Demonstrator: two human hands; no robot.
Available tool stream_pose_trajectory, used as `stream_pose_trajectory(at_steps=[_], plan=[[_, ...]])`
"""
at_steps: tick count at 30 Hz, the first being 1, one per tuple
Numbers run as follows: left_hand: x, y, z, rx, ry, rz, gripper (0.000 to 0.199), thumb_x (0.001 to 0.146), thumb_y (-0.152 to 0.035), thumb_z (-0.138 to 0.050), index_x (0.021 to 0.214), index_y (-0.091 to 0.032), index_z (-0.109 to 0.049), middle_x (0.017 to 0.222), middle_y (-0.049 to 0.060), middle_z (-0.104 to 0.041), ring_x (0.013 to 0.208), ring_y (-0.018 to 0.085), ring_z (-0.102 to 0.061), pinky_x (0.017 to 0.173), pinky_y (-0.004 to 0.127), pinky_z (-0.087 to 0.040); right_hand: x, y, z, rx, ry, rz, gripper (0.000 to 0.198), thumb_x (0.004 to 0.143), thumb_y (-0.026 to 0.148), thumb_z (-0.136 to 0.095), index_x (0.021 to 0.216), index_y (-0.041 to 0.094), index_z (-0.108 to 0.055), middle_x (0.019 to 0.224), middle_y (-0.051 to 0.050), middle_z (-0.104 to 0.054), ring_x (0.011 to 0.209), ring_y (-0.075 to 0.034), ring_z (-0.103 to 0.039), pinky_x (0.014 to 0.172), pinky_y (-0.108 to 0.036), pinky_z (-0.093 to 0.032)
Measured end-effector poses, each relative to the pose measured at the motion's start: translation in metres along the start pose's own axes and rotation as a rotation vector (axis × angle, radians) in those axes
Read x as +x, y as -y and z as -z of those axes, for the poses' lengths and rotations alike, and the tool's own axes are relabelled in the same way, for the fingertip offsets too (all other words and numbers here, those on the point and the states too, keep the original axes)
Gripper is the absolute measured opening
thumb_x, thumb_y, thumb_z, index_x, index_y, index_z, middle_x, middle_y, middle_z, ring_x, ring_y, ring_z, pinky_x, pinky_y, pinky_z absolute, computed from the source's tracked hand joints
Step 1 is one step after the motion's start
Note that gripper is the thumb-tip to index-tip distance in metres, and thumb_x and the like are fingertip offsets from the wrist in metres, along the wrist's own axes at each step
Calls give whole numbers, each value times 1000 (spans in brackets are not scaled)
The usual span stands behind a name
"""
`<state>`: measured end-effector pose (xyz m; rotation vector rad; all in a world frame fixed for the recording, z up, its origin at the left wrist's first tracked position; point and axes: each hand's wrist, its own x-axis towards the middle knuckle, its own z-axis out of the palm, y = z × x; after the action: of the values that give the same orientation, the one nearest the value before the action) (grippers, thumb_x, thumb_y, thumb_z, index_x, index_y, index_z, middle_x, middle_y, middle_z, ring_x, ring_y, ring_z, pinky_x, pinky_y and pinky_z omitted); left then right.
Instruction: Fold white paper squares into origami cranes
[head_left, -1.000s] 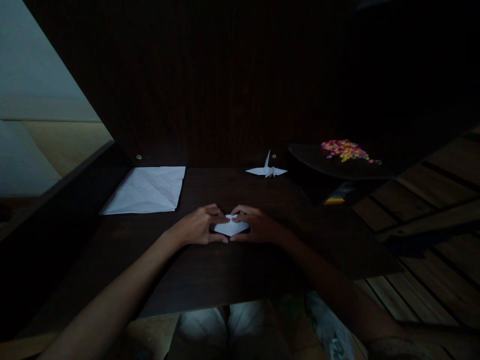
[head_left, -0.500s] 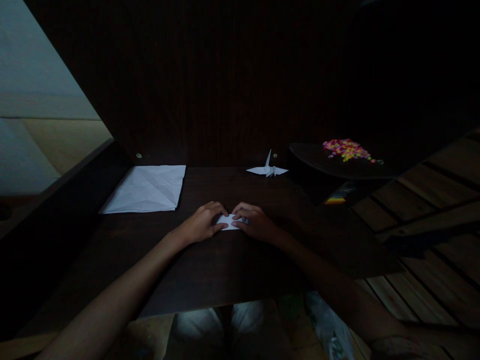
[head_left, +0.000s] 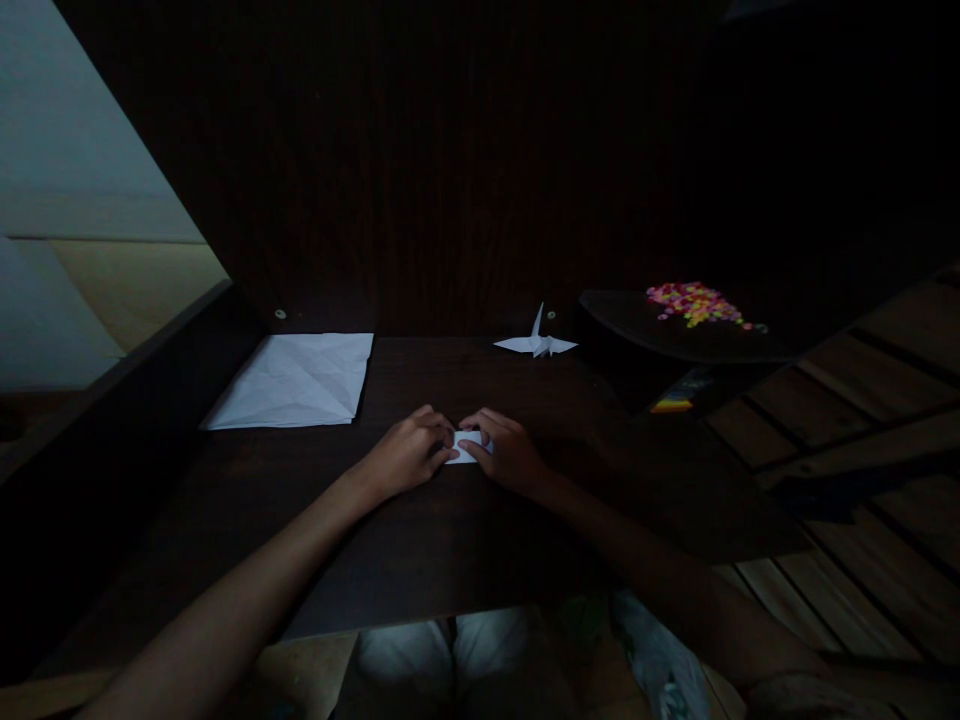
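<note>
A small folded piece of white paper (head_left: 466,453) lies on the dark wooden desk (head_left: 420,570) between my hands. My left hand (head_left: 416,450) grips its left end, thumb along the near edge and fingers curled behind. At the other end my right hand (head_left: 510,452) holds the paper, its thumb resting on top and its fingers bent over the far side. Parts of both ends are hidden under the fingers. Behind the hands, near the back panel, stands a white origami crane (head_left: 537,345) with spread wings.
Creased white paper sheets (head_left: 296,380) lie in a stack at the back left. To the right, a raised curved shelf (head_left: 630,330) bears a pile of small colourful pieces (head_left: 697,303). A plastic bag (head_left: 660,650) is below the desk's front edge. The scene is dim.
Both hands still hold the folded paper. My left hand has slid slightly right, and my right thumb has moved a little left across the paper. The view has shifted slightly.
</note>
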<state>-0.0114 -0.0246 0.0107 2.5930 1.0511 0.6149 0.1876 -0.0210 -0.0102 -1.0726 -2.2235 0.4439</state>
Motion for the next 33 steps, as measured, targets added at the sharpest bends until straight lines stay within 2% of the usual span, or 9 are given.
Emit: stream_pose_trajectory(at_steps=[7, 15, 23, 26, 28, 30, 33], plan=[[-1, 1, -1, 114, -1, -14, 18, 89, -31, -55, 94, -16, -63, 89, 8, -66, 87, 21, -59, 82, 34, -45, -2, 0, -1, -58, -1, 26, 18, 84, 22, -62, 101, 20, -63, 90, -5, -63, 80, -17, -59, 71, -29, -46], [-2, -1, -1, 36, -22, 34, 18, 86, -27, -59, 102, -17, -58, 97, 7, -64, 93, 21, -59, 84, 33, -47, 0, 1, 0, -130, 4, 74, 20, 87, 24, -58, 106, 18, -63, 95, -7, -63, 89, -21, -54, 76, -34, -46], [-1, 1, -3, 10, -20, 49, 16, 85, -24, -60, 100, -18, -59, 95, 6, -65, 94, 22, -57, 86, 35, -46, -1, 4, 0, -159, -11, 76, 18, 86, 22, -59, 102, 19, -65, 91, -7, -62, 87, -22, -52, 74, -35, -46], [-1, 0, -2, 36, 7, 20, 10, 87, -24, -57, 91, -17, -63, 89, 6, -65, 90, 21, -57, 85, 35, -46, -1, 1, 4, -131, 30, 136, 14, 86, 20, -58, 97, 20, -67, 89, -6, -61, 85, -20, -54, 73, -32, -46], [-1, -2, -1, 55, 23, 4, 13, 88, -24, -55, 86, -16, -65, 87, 7, -64, 88, 21, -57, 84, 34, -46, -1, -1, 9, -100, 97, 226, 15, 86, 15, -55, 92, 21, -68, 87, -5, -60, 81, -16, -56, 71, -28, -45], [-1, -4, 0, 64, 36, -4, 15, 88, -23, -54, 86, -16, -66, 88, 8, -63, 88, 20, -58, 83, 33, -46, -1, -1, 15, -113, 131, 289, 20, 84, 11, -53, 89, 21, -69, 88, -4, -61, 78, -15, -57, 67, -27, -44], [-1, -8, 3, 66, 46, -6, 15, 86, -25, -56, 87, -16, -68, 89, 8, -62, 89, 21, -58, 83, 32, -46, -3, 2, 20, -176, 143, 330, 12, 79, 15, -59, 83, 20, -69, 87, -4, -62, 76, -16, -58, 65, -28, -43]])
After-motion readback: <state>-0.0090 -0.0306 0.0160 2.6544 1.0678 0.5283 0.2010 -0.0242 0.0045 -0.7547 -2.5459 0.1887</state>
